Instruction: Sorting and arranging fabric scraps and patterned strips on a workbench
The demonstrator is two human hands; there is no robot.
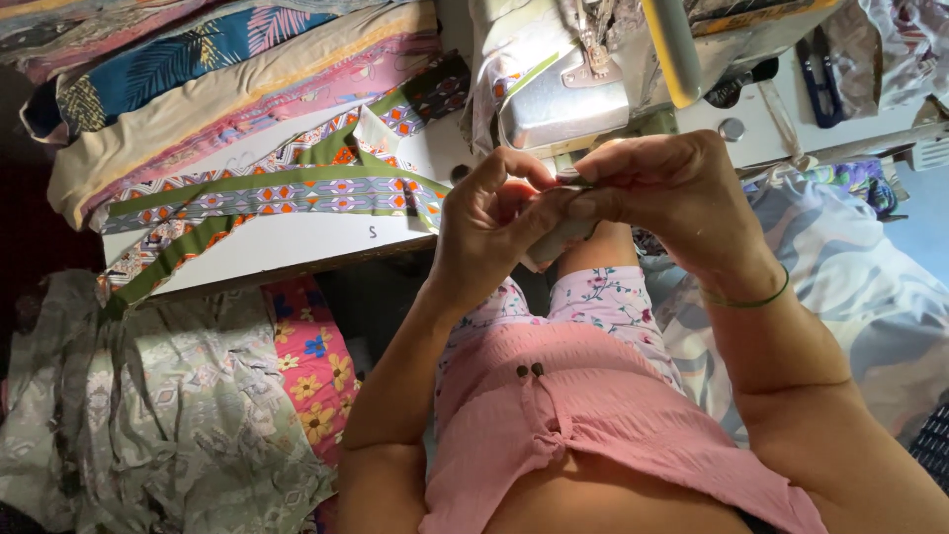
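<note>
We see left hand point(489, 213) and right hand point(672, 188) pinching one small pale cloth piece point(556, 235) below the sewing machine point(563, 89).

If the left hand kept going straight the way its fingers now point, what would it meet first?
Most likely the right hand: the left hand points right and slightly up, its fingertips already at the small pale piece both hands pinch. Depth is unclear.

Small pale fabric piece point(557, 235), whitish-grey, narrow and strip-like. Pinched between both hands just in front of bench edge, above lap. Upper end hidden between fingertips; lower end pokes out toward 7 o'clock below hands, slightly tilted. Mostly covered, so exact shape and any pattern cannot be told.
</note>
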